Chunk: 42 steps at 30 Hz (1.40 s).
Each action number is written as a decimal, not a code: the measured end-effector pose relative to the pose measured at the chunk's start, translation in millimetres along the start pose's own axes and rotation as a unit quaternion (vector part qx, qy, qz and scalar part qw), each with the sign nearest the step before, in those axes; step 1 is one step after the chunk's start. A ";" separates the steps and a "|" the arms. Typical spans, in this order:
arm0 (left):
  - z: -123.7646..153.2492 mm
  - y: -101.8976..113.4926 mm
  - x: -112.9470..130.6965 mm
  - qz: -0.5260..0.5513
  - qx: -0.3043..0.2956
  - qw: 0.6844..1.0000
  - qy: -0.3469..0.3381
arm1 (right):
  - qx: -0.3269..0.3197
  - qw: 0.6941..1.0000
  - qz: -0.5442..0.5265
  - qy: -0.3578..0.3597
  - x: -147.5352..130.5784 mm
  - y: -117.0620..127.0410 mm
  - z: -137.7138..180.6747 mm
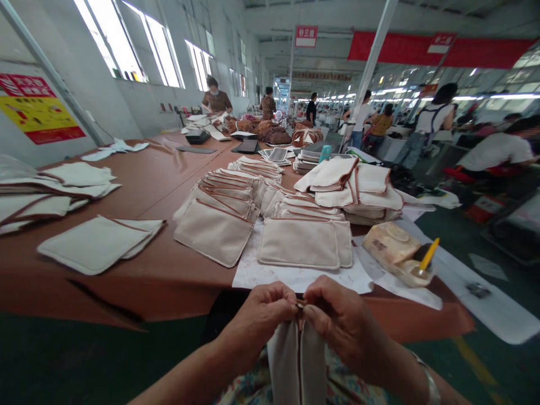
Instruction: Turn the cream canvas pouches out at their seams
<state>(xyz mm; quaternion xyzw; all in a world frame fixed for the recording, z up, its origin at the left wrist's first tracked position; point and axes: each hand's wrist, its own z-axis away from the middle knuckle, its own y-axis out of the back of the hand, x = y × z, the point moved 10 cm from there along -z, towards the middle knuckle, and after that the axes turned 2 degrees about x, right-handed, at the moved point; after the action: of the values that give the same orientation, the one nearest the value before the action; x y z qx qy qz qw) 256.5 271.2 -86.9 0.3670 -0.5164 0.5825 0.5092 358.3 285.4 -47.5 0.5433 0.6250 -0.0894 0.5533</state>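
Note:
At the table's front edge, my left hand and my right hand meet over a cream fabric pouch. The fingers of both hands pinch its upper end, where a brown strip runs down the middle. The pouch hangs down over my lap from this grip. What exactly lies between the fingertips is partly hidden. Just beyond my hands lies a stack of similar cream pouches, with another row of pouches fanned out to its left, all edged in brown.
The brown-covered table carries loose pouches on the left and a taller pile at the right. A cut-open plastic container with a yellow-handled tool stands on white paper. A person works at the far end.

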 end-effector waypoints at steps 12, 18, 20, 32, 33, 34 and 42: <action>-2.8 3.8 -10.6 -0.087 -0.040 0.995 0.010 | -0.023 0.973 -0.163 -0.161 36.9 -21.8 6.6; -1.5 4.3 -17.5 -0.060 -0.056 0.996 0.041 | -0.013 0.916 -0.324 -0.237 58.1 -38.7 15.3; -0.7 5.3 -20.7 -0.050 -0.057 0.995 0.057 | -0.008 0.898 -0.357 -0.258 61.4 -43.4 18.0; -1.3 3.9 -33.1 -0.024 -0.034 0.997 0.060 | -0.005 0.932 -0.252 -0.262 67.1 -36.3 26.5; -1.1 3.8 -34.0 -0.019 -0.036 0.997 0.060 | -0.007 0.944 -0.225 -0.241 62.6 -31.8 24.0; -0.8 3.6 -33.7 -0.019 -0.039 0.997 0.057 | -0.008 0.956 -0.199 -0.216 56.5 -26.5 20.6; 4.9 -3.2 -24.4 -0.005 -0.050 0.998 0.035 | -0.058 0.986 -0.105 -0.118 19.0 -7.1 -9.7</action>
<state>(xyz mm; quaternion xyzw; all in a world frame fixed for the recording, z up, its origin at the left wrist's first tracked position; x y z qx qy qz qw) 264.3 261.0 -108.5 0.3229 -0.5249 0.5658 0.5478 350.8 300.5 -62.4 0.4269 0.6129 -0.1743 0.6417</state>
